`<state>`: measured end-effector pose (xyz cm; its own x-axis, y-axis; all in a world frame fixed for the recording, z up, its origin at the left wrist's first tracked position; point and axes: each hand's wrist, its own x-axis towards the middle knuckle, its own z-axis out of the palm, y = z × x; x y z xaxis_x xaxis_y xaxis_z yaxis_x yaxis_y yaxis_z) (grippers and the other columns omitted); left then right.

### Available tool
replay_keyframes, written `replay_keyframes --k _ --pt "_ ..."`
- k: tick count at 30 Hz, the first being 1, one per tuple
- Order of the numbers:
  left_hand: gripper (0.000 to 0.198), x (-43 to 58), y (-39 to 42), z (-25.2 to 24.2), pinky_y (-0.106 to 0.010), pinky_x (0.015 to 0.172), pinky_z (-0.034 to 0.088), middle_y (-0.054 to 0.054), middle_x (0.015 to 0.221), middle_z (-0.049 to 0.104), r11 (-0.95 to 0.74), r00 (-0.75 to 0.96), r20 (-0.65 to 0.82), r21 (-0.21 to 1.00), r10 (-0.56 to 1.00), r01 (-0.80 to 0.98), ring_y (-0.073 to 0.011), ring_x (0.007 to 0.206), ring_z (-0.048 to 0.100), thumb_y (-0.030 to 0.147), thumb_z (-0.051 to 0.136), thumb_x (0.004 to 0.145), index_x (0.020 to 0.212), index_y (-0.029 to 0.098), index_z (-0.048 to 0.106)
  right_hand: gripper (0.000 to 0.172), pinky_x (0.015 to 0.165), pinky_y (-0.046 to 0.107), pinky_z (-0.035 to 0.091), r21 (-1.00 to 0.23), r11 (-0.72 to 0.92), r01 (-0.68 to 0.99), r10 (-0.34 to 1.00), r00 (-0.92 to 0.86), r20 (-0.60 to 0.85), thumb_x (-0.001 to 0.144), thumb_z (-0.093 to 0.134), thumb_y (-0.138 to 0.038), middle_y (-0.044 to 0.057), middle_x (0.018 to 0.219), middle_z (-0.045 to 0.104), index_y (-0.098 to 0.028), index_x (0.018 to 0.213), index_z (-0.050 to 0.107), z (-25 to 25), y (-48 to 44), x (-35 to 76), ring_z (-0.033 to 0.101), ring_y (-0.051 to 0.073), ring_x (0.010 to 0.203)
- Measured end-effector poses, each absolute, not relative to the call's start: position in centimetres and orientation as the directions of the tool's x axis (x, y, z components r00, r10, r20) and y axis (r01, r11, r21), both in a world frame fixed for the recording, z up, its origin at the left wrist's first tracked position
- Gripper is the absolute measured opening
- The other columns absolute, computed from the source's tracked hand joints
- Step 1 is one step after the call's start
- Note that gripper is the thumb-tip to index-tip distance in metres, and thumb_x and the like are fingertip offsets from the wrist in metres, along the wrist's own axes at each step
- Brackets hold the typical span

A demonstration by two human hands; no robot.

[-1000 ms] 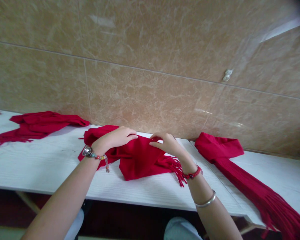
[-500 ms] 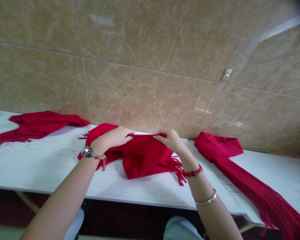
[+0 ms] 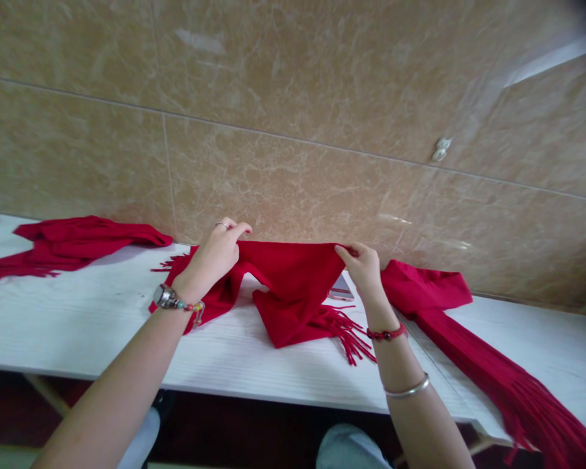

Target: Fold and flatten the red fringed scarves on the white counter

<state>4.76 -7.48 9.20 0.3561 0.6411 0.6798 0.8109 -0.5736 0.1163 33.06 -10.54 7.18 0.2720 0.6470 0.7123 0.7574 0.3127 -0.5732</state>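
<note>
A red fringed scarf [image 3: 293, 273] is stretched between my two hands, its top edge pulled straight and lifted off the white table. My left hand [image 3: 217, 251] is closed on the scarf's left part, knuckles up, with a ring on one finger; its grip is partly hidden from me. At the other end of the edge, my right hand [image 3: 362, 264] pinches the cloth between thumb and fingers. Below, the lower folds and fringe rest on the tabletop. Behind the scarf, beside my right hand, part of a flat phone-like object [image 3: 342, 288] shows.
On the left of the white table [image 3: 102, 319] lies a second red scarf [image 3: 90, 241], loosely bunched. A third red scarf [image 3: 463, 332] lies on the right, its fringe hanging over the front edge. A tiled wall [image 3: 283, 176] stands directly behind the table.
My hands have moved apart and upward, drawing the scarf's top edge taut and raising it. The flat phone-like object behind the scarf has come into view.
</note>
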Motion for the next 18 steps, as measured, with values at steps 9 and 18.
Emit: replay_keyframes --k 9,18 --pt "0.038 7.0 -8.3 7.2 -0.029 0.082 0.042 -0.010 0.110 0.059 -0.667 0.590 0.318 0.263 0.742 0.697 -0.0208 0.096 0.056 0.035 0.048 0.080 0.113 0.016 0.052 0.023 0.061 0.028 0.044 -0.584 0.353 0.731 0.757 0.145 0.638 0.071 0.053 -0.036 0.004 0.071 0.068 -0.018 0.073 0.068 6.5 -10.0 31.9 0.060 0.018 0.066" --pt "0.020 9.5 -7.4 5.2 -0.027 0.077 0.043 -0.011 0.095 0.067 -0.622 0.481 0.416 0.338 0.772 0.706 -0.0197 0.088 0.061 0.016 0.043 0.083 0.090 0.014 0.062 0.029 0.059 0.028 0.045 -0.637 0.448 0.627 0.667 0.240 0.705 0.070 0.057 -0.043 0.006 0.068 0.067 -0.016 0.075 0.068 7.2 -10.5 31.8 0.061 0.019 0.065"
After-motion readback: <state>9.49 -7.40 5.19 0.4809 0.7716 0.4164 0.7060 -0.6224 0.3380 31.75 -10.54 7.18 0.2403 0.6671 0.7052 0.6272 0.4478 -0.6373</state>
